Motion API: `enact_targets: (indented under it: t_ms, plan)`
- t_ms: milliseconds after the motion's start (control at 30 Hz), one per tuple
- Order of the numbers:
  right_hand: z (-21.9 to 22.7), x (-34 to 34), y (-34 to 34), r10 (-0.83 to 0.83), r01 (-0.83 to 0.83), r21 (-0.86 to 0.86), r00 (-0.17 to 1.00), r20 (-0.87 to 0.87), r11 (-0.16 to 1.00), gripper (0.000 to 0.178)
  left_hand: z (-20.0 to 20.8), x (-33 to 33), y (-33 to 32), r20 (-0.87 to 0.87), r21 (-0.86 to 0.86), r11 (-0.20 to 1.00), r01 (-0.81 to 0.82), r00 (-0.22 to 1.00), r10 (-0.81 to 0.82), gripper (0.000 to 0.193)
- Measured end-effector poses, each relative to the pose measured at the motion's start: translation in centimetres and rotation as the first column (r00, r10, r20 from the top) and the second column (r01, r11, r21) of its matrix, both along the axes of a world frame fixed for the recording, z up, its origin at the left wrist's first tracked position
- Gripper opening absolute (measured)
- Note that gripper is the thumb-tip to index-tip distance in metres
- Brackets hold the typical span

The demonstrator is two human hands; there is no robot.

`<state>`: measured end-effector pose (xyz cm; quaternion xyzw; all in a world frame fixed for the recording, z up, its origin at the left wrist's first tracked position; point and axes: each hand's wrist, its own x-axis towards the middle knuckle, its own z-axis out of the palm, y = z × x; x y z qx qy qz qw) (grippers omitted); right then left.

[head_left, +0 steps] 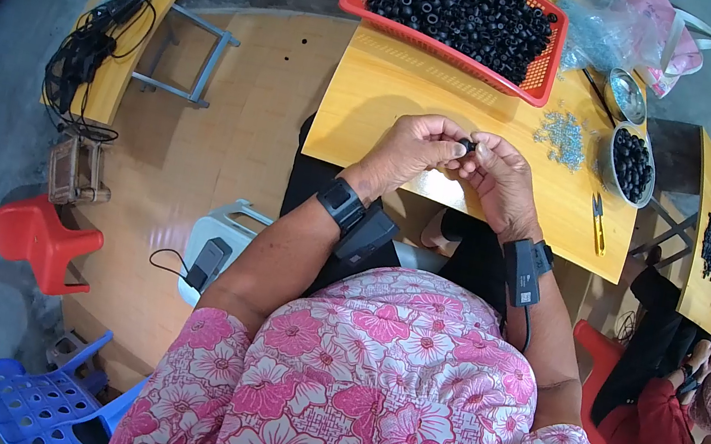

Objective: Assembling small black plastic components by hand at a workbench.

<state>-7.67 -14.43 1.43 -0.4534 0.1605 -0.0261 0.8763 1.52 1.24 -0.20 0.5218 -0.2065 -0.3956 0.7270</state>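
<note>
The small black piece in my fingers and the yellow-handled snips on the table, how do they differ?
The small black piece is held between the left hand and right hand; the yellow-handled snips lie on the table. The piece is compact, the snips long and slender. The piece looks black; the snips have yellow handles and dark blades. Both show dark surfaces.

Red chair (42, 240) and blue chair (32, 401)

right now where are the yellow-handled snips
In the head view, the yellow-handled snips lie near the table's near right corner, right of the person's right hand and just nearer than the bowl of black pieces.
</note>
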Motion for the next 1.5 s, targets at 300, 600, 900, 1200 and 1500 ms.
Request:
enact_targets:
  t_ms: [300, 600, 900, 1200, 1500]
  plan:
    - [-0.1, -0.3, -1.0, 0.246, -0.246, 0.026, 0.969, -0.019, 0.969, 0.024, 0.4, -0.3, -0.1, -0.046, 0.007, 1.0, -0.024, 0.999, 0.024, 0.019]
    - [-0.4, -0.4, -0.7, 0.298, -0.301, 0.089, 0.953, 0.051, 0.949, 0.03, -0.4, 0.0, -0.3, 0.016, -0.045, 0.999, 0.009, 1.0, -0.008, 0.021]
    - [0.6, -0.5, -0.3, 0.259, -0.254, -0.093, 0.965, 0.041, 0.963, 0.027, 0.2, -0.1, -0.2, 0.013, -0.067, 0.995, 0.07, 0.998, -0.069, 0.02]
    - [0.0, -0.7, -0.1, 0.223, -0.147, -0.559, 0.972, 0.071, 0.816, 0.017, 1.3, -0.6, -0.3, 0.193, 0.006, 0.99, 0.14, 0.971, -0.139, 0.048]
    - [0.1, -0.7, 0.6, 0.162, -0.048, -0.694, 0.982, 0.099, 0.719, 0.013, 0.3, -0.6, -0.6, 0.182, 0.051, 0.993, 0.105, 0.977, -0.113, 0.051]
